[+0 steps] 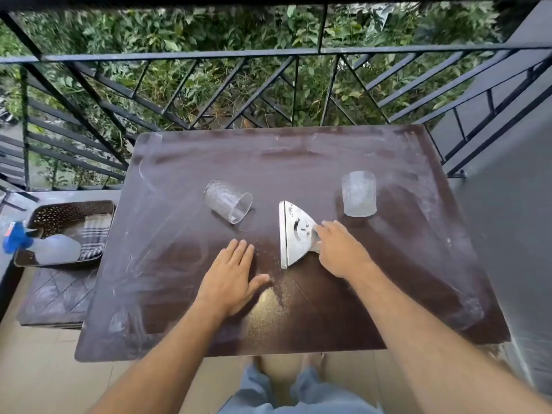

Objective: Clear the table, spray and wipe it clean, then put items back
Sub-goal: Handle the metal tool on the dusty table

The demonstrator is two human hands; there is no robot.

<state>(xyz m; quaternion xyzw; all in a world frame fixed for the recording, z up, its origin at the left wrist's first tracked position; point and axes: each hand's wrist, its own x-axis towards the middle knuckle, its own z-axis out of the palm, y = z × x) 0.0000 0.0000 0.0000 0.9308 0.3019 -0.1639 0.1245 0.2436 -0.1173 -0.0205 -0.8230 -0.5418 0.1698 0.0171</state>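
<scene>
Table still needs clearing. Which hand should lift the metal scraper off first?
Right. The right hand already rests on the scraper at its handle, while the left hand lies flat on the table.

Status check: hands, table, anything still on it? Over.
Left hand flat on dusty table. Right hand gripping metal scraper. Two glasses, one tipped, one upright, not yet cleared.

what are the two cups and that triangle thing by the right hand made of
Both cups, the tipped one and the other, look like clear textured glass or plastic: the table shows through. The triangular tool looks like brushed metal, grey with a dull sheen.
</scene>
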